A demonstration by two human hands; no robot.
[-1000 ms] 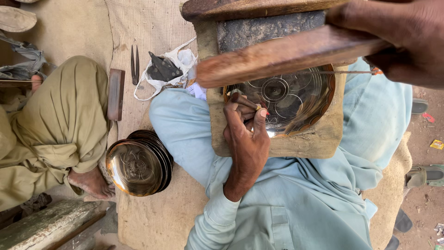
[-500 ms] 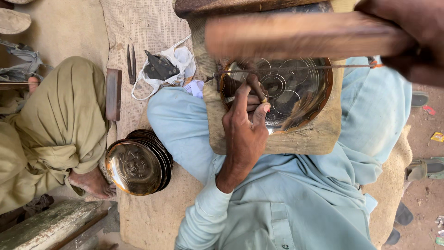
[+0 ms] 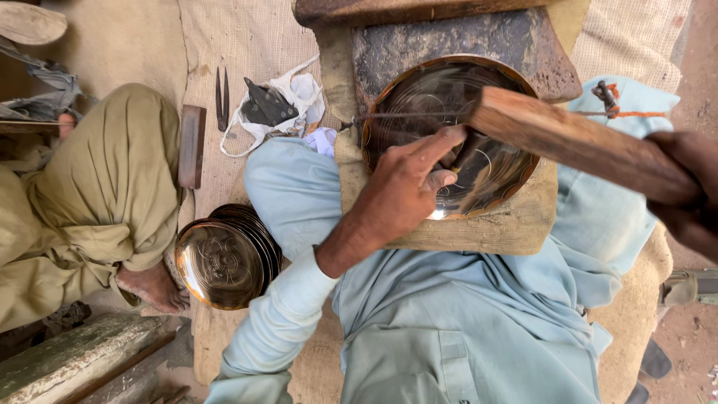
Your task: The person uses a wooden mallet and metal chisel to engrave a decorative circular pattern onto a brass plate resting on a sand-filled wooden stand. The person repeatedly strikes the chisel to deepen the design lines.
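Note:
A round engraved brass plate [image 3: 419, 97] lies on a worn wooden block [image 3: 464, 236] across my lap. My left hand [image 3: 404, 191] rests on the plate with its fingers pinched around a small chisel, whose tip is hidden under the wooden mallet [image 3: 568, 142]. At the right edge, my right hand [image 3: 684, 187] grips that thick wooden mallet, which slants over the plate's right half just above my left fingers. A thin rod tied with orange string [image 3: 607, 93] crosses the plate's top.
A dark slab [image 3: 464, 37] sits behind the plate. A stack of brass plates [image 3: 224, 258] leans by my left knee. Another person in olive clothes [image 3: 112, 179] sits at left, bare foot [image 3: 153, 288] near the stack. A white bag [image 3: 288, 101], metal dividers [image 3: 222, 97] and a wood piece [image 3: 192, 146] lie on sacking.
The mallet has swung from the top of view down and right over the plate. My left hand has shifted up and to the right on the plate.

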